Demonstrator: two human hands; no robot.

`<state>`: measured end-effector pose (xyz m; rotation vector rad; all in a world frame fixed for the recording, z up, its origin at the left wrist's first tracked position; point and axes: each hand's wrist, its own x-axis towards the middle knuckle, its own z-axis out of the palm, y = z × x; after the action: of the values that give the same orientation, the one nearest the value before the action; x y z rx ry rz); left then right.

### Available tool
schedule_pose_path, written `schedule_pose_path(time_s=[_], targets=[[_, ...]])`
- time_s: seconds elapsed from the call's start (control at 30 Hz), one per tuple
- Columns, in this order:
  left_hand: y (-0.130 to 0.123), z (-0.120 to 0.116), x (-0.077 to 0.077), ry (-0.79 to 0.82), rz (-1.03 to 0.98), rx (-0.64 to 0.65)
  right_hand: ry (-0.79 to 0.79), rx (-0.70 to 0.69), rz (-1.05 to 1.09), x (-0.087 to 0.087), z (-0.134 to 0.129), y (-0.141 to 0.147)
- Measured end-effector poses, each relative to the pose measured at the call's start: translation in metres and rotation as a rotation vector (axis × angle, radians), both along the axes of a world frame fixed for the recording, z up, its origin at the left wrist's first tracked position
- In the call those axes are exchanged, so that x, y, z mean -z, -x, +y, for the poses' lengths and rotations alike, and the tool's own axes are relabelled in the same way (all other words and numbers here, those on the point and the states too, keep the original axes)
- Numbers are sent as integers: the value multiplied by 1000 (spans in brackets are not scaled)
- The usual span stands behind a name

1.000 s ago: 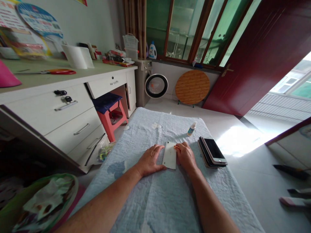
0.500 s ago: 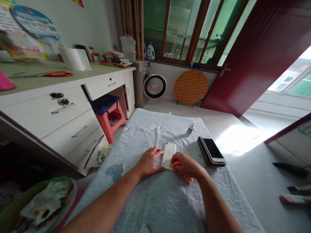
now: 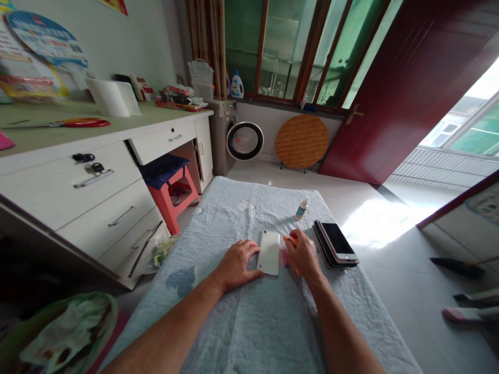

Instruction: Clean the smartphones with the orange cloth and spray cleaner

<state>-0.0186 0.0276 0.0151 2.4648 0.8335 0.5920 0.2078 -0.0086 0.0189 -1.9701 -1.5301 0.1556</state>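
Observation:
A white smartphone (image 3: 268, 253) lies back side up on the light blue quilted cover, its camera at the top left. My left hand (image 3: 238, 264) holds it by the left side, with fingertips at the upper left edge and the thumb at the lower left corner. Just right of the phone, my right hand (image 3: 303, 253) is closed around an orange cloth (image 3: 288, 240), part of which hangs out below the fingers. A small spray bottle (image 3: 301, 208) stands beyond that hand. Farther right is a stack of phones (image 3: 336, 244), the top one with its dark screen up.
The quilted cover (image 3: 234, 332) spreads over the surface before me. On the left stand a white desk (image 3: 93, 192) with drawers and a red stool (image 3: 177, 195). A bin (image 3: 111, 311) is at the lower left. Ahead are a washing machine (image 3: 222, 137) and a round wooden tabletop (image 3: 302, 141).
My right hand has moved with the orange cloth off the phone's back, up and to its right. My left hand keeps its place at the phone's left side. The view has shifted slightly.

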Motion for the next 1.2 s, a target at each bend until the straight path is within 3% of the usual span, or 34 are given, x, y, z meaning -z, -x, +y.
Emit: schedule_pose_path(time_s=[0.3, 0.4, 0.57, 0.67, 0.8, 0.93, 1.2], targets=[[-2, 0, 2, 14, -19, 11, 107, 183, -137, -12, -6, -9], [-2, -1, 1, 28, -25, 1, 139, 161, -228, -11, -7, -9], [-1, -3, 0, 113, -47, -28, -22, 210, -365, -15, -9, 1], [-1, -6, -3, 190, -50, -69, -70, 100, -349, -19, -11, 14], [-3, -9, -9, 216, -82, -98, 120, -59, -272, -20, -16, 33], [-4, -9, -9, 222, -112, -106, 240, -28, -252, -16, -18, 44], [-3, -10, -9, 254, -96, -102, 218, -13, -167, -11, -15, 47]])
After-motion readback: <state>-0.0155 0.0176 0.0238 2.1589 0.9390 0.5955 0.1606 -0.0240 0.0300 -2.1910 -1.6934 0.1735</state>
